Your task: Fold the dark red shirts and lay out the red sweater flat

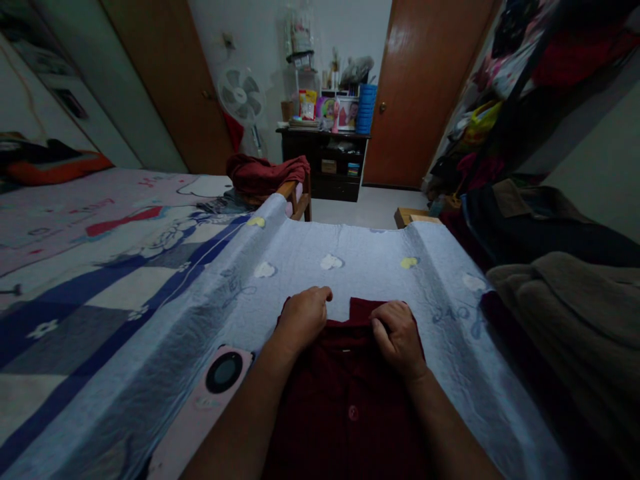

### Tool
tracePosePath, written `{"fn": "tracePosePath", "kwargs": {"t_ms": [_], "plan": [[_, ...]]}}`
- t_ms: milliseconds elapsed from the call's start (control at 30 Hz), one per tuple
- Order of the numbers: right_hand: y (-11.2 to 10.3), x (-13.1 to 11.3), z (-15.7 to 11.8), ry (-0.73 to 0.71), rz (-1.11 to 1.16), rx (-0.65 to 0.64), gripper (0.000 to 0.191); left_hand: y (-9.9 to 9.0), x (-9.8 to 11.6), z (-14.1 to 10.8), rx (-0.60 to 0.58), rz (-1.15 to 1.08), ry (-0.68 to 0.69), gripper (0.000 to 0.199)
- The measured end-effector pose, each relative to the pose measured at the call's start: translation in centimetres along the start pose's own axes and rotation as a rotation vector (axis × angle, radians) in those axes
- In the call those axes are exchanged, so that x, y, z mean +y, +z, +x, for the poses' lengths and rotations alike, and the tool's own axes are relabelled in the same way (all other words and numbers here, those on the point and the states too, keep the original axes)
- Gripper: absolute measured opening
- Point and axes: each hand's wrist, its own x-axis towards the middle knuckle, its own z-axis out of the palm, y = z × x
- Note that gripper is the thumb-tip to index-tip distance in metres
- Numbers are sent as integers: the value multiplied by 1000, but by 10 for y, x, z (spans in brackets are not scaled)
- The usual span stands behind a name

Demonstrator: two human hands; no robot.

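Note:
A dark red shirt (345,393) with a button down its front lies spread on the pale blue bed cover (330,240). My left hand (305,317) is closed on the shirt's top edge at the left shoulder area. On the other side of the collar, my right hand (397,333) grips the cloth, with thumb and fingers pressed together. Part of the right collar flap sticks up between the hands. Both forearms cover the sides of the shirt. Beside my left forearm lies a pink phone-like object (210,400) with a dark round disc on it.
Folded clothes (560,300) are heaped along the right side. To the left spreads a checked blue and white bedspread (140,293). A red cloth bundle (267,175) rests by a wooden frame. Farther back stand a fan (243,97) and a dark cabinet (325,167).

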Motion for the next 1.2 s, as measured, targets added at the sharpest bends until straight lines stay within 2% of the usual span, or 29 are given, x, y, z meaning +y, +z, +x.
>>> {"fn": "tracePosePath", "kwargs": {"t_ms": [167,367,500,600,700,800,933,1000,1067,1200], "plan": [[-1,-4,-1,-23,-36,-5,24,8,1,-2,-78,177,-109,25],[0,-4,-1,-41,-63,-18,25,14,1,-2,-99,218,100,20],[0,-3,-1,-40,-57,-17,24,17,0,-3,-180,197,64,22],[0,-3,-1,-35,-54,-15,25,10,-3,-3,-100,220,45,26],[-1,-3,-1,-33,-53,-14,25,-2,-14,-3,7,208,-96,28],[-1,-3,-1,-29,-45,-5,25,-12,-31,-2,-90,109,-235,32],[0,-2,-2,-17,-41,10,25,-21,-44,-2,-198,-98,-246,45],[1,-1,-2,-11,-36,12,24,-26,-46,-3,-210,-240,-233,47],[1,0,-2,-7,-30,13,24,-31,-48,-4,-199,-406,-216,37],[2,1,-3,0,-27,6,24,-35,-53,-4,-157,-744,-310,29]]}}
